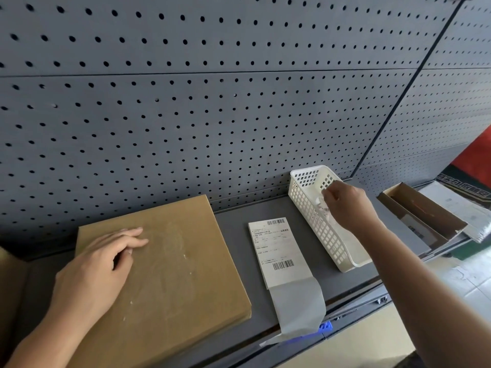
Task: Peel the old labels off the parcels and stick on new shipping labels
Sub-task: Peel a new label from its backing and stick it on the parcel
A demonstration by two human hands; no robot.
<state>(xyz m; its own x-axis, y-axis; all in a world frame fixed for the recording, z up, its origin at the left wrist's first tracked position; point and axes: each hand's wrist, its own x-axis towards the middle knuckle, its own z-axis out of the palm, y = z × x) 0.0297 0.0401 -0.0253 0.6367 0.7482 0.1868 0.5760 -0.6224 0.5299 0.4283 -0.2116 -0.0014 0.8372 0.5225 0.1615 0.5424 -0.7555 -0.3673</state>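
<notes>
A flat brown cardboard parcel [170, 264] lies at the left of the grey shelf, its top smeared with pale glue residue. My left hand [98, 269] rests flat on it, fingers straight. A new white shipping label [279, 251] with barcodes lies to the right of the parcel, its grey backing strip [300, 312] curling over the shelf's front edge. My right hand [345, 205] reaches over the white plastic basket [318, 229] and pinches crumpled white label scraps [322, 205] just above its inside.
A grey pegboard wall [212, 102] rises behind the shelf. An open brown cardboard box [422, 213] with papers sits at the far right. Another cardboard piece [10, 282] shows at the left edge. The shelf's front edge [345, 314] drops to a tiled floor.
</notes>
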